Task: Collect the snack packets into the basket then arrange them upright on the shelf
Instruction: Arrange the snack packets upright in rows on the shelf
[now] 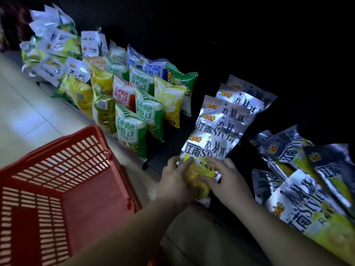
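We have both hands on one silver-and-yellow foil snack packet (204, 150): left hand (177, 182) curled round its left edge, right hand (229, 180) pinching the right edge. The packet is at the front of a row of matching silver packets (233, 106) on the dark shelf (169, 143). A loose pile of silver packets (307, 181) lies to the right. The red slatted plastic basket (76, 150) sits left of the hands.

left hand (178, 182), right hand (229, 182) holding silver packet (204, 150), red basket (57, 147)

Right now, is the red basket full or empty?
Empty, in the part visible: the red basket shows only bare slatted walls and floor.
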Available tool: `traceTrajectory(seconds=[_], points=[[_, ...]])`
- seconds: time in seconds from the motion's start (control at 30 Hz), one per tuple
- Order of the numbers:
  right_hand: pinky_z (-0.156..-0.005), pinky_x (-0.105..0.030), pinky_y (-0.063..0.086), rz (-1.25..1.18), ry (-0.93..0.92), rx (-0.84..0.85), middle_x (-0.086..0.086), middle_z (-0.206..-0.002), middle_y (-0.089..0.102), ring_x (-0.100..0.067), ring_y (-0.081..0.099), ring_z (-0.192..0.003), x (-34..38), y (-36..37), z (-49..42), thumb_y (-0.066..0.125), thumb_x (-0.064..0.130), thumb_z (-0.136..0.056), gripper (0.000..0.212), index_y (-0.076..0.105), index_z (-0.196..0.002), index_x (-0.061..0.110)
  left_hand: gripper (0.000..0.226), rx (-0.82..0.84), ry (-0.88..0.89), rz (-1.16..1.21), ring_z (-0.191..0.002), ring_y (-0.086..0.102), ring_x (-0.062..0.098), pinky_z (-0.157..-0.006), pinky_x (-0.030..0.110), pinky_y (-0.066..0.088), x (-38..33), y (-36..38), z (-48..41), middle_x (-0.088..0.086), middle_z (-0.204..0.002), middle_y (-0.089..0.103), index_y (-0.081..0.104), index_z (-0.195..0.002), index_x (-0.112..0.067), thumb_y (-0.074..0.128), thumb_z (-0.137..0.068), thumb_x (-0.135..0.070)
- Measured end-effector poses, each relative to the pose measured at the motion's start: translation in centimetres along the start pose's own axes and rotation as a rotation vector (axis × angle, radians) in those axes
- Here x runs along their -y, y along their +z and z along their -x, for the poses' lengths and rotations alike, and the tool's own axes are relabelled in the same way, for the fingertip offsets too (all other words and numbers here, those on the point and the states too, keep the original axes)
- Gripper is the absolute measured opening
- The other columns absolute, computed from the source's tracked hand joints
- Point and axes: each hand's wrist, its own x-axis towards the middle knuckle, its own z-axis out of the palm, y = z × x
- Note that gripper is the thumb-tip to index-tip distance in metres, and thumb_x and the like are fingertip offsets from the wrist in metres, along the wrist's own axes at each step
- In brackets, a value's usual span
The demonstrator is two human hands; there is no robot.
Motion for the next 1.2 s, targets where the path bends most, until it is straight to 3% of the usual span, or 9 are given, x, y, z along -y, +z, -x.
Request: traceTrajectory(seconds=[0.13,0.27,0.47,0.53,0.6,0.7,0.93,1.1,1.2], points=[[-0.09,-0.036,0.054,-0.005,-0.032,0.074,0.017,-0.127,0.05,-0.008,0.059,-0.111,0.5,-0.8,-0.7,0.069,0.044,-0.092,0.056,0.043,-0.14,0.056,0.093,0.007,0.017,-0.141,-0.14,0.026,0.025,-0.11,0.034,0.036,0.1,0.7,0.1,-0.004,-0.16,0.018,0.031,-0.152,-0.047,0.08,-0.073,-0.04],[-0.079,-0.037,0.055,0.052,0.012,-0.03,0.014,-0.108,0.053,-0.01,0.061,-0.093,0.9,-1.7,-1.6,0.066,0.051,-0.092,0.048,0.052,-0.138,0.05,0.094,-0.004,0.031,-0.164,-0.14,0.023,0.024,-0.112,0.036,0.036,0.6,0.9,-0.7,-0.006,-0.162,0.017,0.03,-0.152,-0.049,0.082,-0.075,-0.038],[-0.073,-0.037,0.054,0.053,0.033,-0.075,0.012,-0.111,0.049,-0.006,0.056,-0.086,1.2,-2.7,-1.9,0.064,0.054,-0.093,0.051,0.05,-0.141,0.047,0.094,-0.048,0.091,-0.177,-0.146,0.02,0.022,-0.116,0.033,0.028,1.8,0.7,-1.1,-0.008,-0.167,0.012,0.028,-0.154,-0.047,0.079,-0.076,-0.029],[-0.078,-0.038,0.055,0.009,0.041,-0.074,0.013,-0.112,0.05,-0.006,0.057,-0.088,1.3,-2.9,-1.7,0.065,0.053,-0.092,0.051,0.052,-0.14,0.045,0.092,-0.067,0.101,-0.154,-0.147,0.02,0.023,-0.117,0.034,0.028,1.9,0.7,-0.8,-0.006,-0.167,0.013,0.03,-0.154,-0.045,0.078,-0.077,-0.031],[-0.083,-0.037,0.054,-0.025,0.055,-0.069,0.015,-0.11,0.051,-0.006,0.057,-0.091,1.5,-3.0,-1.6,0.067,0.052,-0.091,0.05,0.056,-0.139,0.043,0.086,-0.11,0.111,-0.088,-0.147,0.022,0.022,-0.117,0.036,0.03,1.8,0.9,-0.5,-0.005,-0.166,0.019,0.035,-0.152,-0.044,0.078,-0.077,-0.045],[-0.091,-0.036,0.051,-0.07,0.105,-0.043,0.012,-0.125,0.053,-0.011,0.057,-0.105,2.0,-3.7,-1.4,0.07,0.053,-0.088,0.051,0.061,-0.136,0.038,0.086,-0.186,0.093,0.053,-0.147,0.024,0.018,-0.119,0.035,0.029,1.3,0.7,-0.5,-0.008,-0.162,0.028,0.04,-0.15,-0.044,0.075,-0.074,-0.064],[-0.11,-0.04,0.042,-0.214,0.215,0.028,0.007,-0.148,0.051,-0.019,0.05,-0.134,3.3,-6.3,0.0,0.071,0.047,-0.09,0.052,0.059,-0.138,0.033,0.088,-0.009,0.016,-0.05,-0.147,0.02,0.025,-0.117,0.039,0.033,1.9,0.5,0.0,-0.005,-0.165,0.016,0.032,-0.151,-0.05,0.077,-0.076,-0.052],[-0.108,-0.032,0.038,-0.232,0.247,0.123,0.005,-0.152,0.049,-0.016,0.044,-0.14,3.5,-5.9,0.6,0.066,0.053,-0.092,0.049,0.057,-0.138,0.04,0.087,-0.045,0.05,0.045,-0.147,0.024,0.019,-0.117,0.033,0.026,0.6,0.0,0.0,-0.011,-0.163,0.024,0.036,-0.152,-0.045,0.074,-0.077,-0.065],[-0.104,-0.028,0.036,-0.212,0.238,0.148,0.008,-0.152,0.049,-0.015,0.043,-0.141,3.2,-5.0,0.5,0.064,0.055,-0.092,0.05,0.056,-0.14,0.043,0.088,-0.034,0.046,0.031,-0.147,0.024,0.018,-0.119,0.036,0.027,0.6,0.1,0.1,-0.013,-0.162,0.027,0.037,-0.151,-0.048,0.068,-0.074,-0.075]])
